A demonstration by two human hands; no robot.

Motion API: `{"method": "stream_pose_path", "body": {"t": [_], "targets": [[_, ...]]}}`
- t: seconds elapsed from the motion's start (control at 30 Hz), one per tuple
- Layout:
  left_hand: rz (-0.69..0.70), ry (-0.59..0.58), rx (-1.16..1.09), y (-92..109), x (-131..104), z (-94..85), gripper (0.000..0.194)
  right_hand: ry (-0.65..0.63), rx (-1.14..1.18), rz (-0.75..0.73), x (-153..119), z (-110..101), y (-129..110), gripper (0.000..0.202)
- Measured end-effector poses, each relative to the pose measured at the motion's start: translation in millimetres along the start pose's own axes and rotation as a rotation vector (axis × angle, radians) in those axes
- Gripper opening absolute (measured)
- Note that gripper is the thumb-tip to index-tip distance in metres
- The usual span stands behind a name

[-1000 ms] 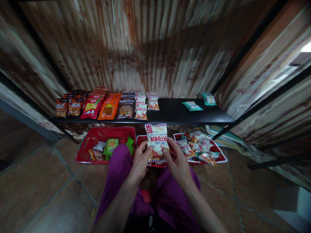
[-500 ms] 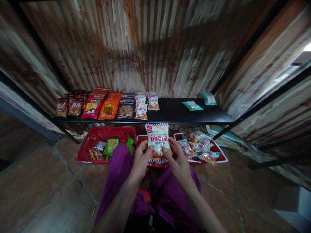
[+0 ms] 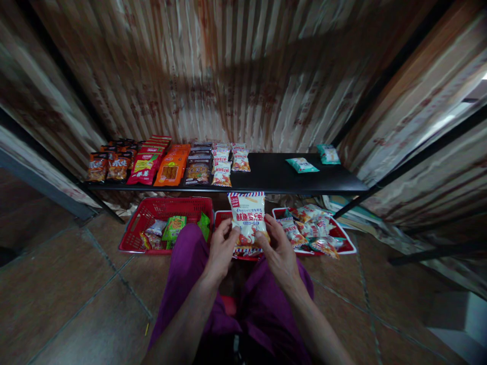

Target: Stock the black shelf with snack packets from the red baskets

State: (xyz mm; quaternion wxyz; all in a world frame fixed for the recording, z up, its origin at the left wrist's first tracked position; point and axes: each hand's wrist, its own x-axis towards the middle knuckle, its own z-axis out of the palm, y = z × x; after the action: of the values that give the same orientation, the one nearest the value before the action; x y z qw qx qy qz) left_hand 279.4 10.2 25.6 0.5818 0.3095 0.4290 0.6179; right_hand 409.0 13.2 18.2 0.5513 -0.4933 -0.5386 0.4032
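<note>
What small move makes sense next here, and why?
Probably lift the white snack bag slightly towards the gap on the black shelf, beside the matching bags: both hands already hold it upright, just in front of the shelf's edge.

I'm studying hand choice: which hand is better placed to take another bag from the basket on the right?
Probably the right hand: it is nearer that basket, while the left hand is across the held bag. Both grip the bag, so the right must let go first.
</note>
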Motion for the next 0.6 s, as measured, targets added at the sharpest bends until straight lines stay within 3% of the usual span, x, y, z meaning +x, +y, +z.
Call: {"method": "stream_pose_path", "body": {"t": [0.07,0.17,0.27,0.37,0.5,0.6], "targets": [[0.022,0.009,0.042,-3,1,-1.9,0.029,-0.005,-0.009,-0.009,0,0,1,0.055],[0.112,0.114,0.203,-6,1,-4.3,0.038,-0.001,-0.059,-0.029,-1,1,1,0.054],[0.21,0.19,0.305,-7,-2,-3.9,0.046,0.03,-0.253,-0.111,-4,1,-5,0.052],[0.242,0.186,0.293,-7,-6,-2.0,0.042,0.061,-0.509,-0.262,-9,2,-18,0.051],[0.063,0.111,0.061,-5,-9,0.5,0.034,0.026,-0.678,-0.461,-15,3,-35,0.048],[-0.06,0.045,-0.193,0,-13,4.2,0.039,-0.092,-0.684,-0.558,-19,6,-46,0.05]]}}
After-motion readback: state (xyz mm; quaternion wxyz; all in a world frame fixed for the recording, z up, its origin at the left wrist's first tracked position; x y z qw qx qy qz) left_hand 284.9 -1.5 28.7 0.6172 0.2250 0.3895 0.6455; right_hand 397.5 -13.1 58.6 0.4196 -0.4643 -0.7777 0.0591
